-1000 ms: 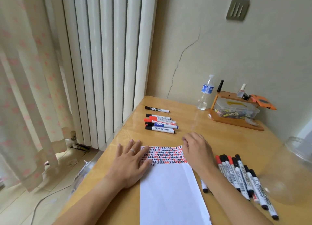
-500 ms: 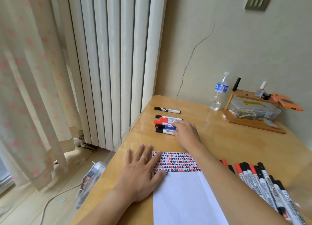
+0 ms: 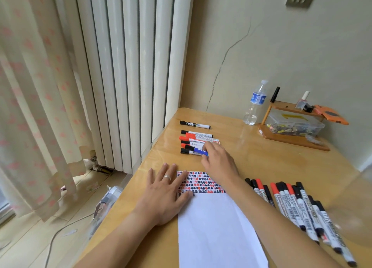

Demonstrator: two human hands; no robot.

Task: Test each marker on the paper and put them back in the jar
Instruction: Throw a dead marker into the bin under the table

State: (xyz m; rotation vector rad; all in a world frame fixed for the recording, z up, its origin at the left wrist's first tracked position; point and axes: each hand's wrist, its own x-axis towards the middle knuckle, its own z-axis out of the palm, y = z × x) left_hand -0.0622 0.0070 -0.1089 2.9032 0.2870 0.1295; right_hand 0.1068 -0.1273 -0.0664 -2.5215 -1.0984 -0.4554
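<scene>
A tall white column radiator (image 3: 128,70) fills the left of the view beside a pale curtain (image 3: 30,98) with pink spots, and a cracked beige wall (image 3: 281,52) runs behind a wooden bench (image 3: 251,159). On the bench lies a white sheet of paper (image 3: 213,231), its far end covered with rows of black, red and blue test marks. At the right edge the clear jar (image 3: 360,211) shows only as a blurred, glassy shape lying close to the camera. Against the wall stands a small wooden shelf rack (image 3: 291,139) holding a clear plastic box (image 3: 296,125), with an orange item (image 3: 332,116) on its top tier, and a water bottle (image 3: 255,104) stands just left of it.

The left hand (image 3: 167,195) lies flat with its fingers spread, palm on the bench and fingertips pressing the paper's left edge; a ring sits on one finger. The right hand (image 3: 219,163) reaches past the paper's far end, its fingers curled round the end of a blue marker (image 3: 196,149) in a small group of markers (image 3: 198,140) lying side by side on the bench's far left. One black marker (image 3: 194,125) lies apart, just beyond that group. A larger row of black- and red-capped whiteboard markers (image 3: 298,207) lies to the right of the paper, between it and the jar.
</scene>
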